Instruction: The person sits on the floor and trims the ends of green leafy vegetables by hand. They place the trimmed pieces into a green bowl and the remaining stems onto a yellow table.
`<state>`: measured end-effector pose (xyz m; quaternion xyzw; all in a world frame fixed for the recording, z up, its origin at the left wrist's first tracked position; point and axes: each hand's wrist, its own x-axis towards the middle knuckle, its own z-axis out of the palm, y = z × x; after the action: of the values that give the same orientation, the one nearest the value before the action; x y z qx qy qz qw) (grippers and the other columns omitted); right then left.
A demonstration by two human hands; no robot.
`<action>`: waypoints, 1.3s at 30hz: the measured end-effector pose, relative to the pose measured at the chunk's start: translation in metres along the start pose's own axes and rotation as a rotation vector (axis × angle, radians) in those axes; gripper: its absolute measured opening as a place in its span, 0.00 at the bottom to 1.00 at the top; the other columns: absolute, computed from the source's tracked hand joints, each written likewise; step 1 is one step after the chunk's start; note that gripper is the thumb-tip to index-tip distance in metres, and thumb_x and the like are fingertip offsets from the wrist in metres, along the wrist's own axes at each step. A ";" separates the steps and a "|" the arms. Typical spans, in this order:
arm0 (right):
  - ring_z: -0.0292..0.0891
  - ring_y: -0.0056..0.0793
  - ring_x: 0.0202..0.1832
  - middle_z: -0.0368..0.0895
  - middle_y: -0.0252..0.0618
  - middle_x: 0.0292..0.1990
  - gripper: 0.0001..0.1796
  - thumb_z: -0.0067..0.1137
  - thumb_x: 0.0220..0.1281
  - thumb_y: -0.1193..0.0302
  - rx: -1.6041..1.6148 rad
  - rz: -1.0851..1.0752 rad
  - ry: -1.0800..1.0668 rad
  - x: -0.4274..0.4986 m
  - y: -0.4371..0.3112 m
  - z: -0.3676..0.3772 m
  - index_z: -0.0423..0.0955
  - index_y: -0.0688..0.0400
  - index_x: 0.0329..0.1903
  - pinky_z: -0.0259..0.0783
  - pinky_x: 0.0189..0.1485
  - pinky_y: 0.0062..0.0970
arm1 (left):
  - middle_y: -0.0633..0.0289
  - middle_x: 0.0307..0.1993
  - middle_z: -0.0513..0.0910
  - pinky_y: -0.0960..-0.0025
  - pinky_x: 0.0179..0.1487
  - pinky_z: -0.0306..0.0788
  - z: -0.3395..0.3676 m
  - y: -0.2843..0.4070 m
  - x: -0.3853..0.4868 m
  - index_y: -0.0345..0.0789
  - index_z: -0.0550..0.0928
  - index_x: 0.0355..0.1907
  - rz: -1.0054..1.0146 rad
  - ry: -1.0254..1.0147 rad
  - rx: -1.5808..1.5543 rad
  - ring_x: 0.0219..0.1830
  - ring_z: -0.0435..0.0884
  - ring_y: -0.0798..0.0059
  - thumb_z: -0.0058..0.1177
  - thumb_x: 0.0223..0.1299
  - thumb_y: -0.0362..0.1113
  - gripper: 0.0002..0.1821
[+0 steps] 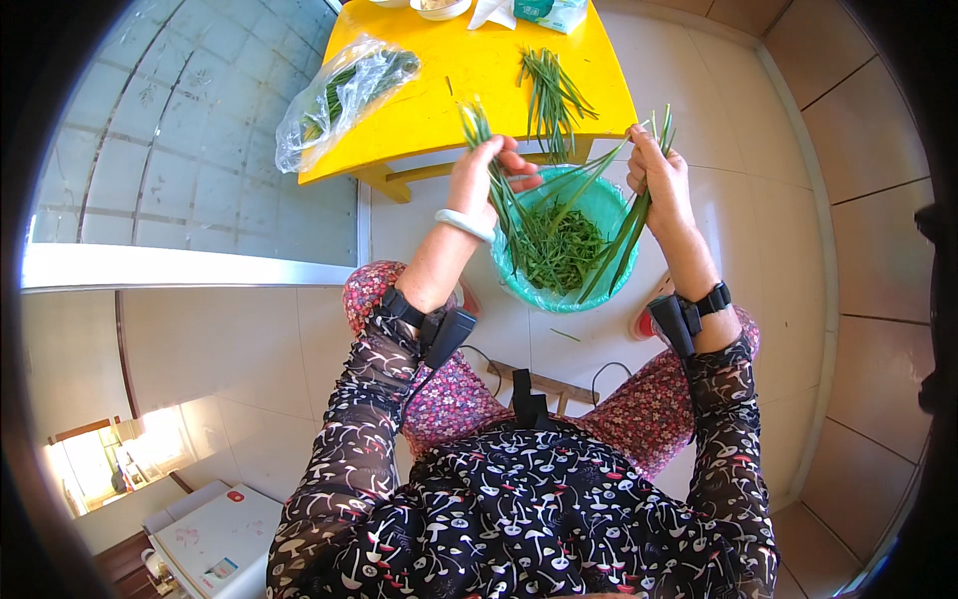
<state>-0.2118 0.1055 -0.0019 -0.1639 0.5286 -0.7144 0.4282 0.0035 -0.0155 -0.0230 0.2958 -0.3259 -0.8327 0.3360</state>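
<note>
My left hand (486, 176) holds a bunch of long green leafy stalks, like garlic chives (507, 217), between thumb and palm, with some fingers spread. In my right hand (658, 176) a smaller bunch of the stalks (625, 243) is gripped, pale ends up and leaf tips hanging down. Both hands are above the far part of a green bin with a clear plastic liner (524, 298), which contains loose green leaf pieces (561, 251). A pile of stalks (554, 97) lies at the front right edge of the yellow table (449, 105). More stalks are in a clear plastic bag (340, 97) at its left.
White bowls (441, 7) and a tissue pack (551, 13) are at the table's far side. A fallen leaf piece (565, 335) lies on the tiled floor near the bin. A glass partition (202, 135) stands on the left, a tiled wall (872, 247) on the right.
</note>
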 end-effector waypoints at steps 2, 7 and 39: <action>0.49 0.09 0.18 0.58 0.17 0.19 0.11 0.61 0.67 0.63 0.011 -0.012 0.021 0.002 -0.001 -0.002 0.73 0.55 0.32 0.47 0.21 0.18 | 0.71 0.23 0.73 0.72 0.27 0.72 -0.004 0.004 0.002 0.33 0.76 0.43 0.066 0.063 0.012 0.22 0.72 0.80 0.48 0.72 0.41 0.11; 0.51 0.09 0.18 0.60 0.17 0.19 0.11 0.60 0.69 0.63 -0.053 0.022 -0.032 -0.003 0.004 0.003 0.77 0.58 0.35 0.49 0.21 0.18 | 0.74 0.24 0.72 0.85 0.14 0.48 0.007 0.009 -0.005 0.32 0.78 0.46 -0.138 -0.126 0.203 0.14 0.58 0.93 0.57 0.67 0.41 0.14; 0.53 0.09 0.19 0.62 0.18 0.20 0.12 0.58 0.67 0.62 -0.188 0.267 -0.421 -0.026 0.007 0.024 0.73 0.51 0.28 0.47 0.21 0.18 | 0.78 0.20 0.75 0.85 0.20 0.54 0.023 0.003 -0.019 0.41 0.84 0.38 -0.237 -0.246 0.325 0.15 0.63 0.94 0.60 0.62 0.43 0.09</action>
<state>-0.1771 0.1110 0.0066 -0.2766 0.5089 -0.5495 0.6022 -0.0003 0.0047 -0.0012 0.2786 -0.4571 -0.8327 0.1415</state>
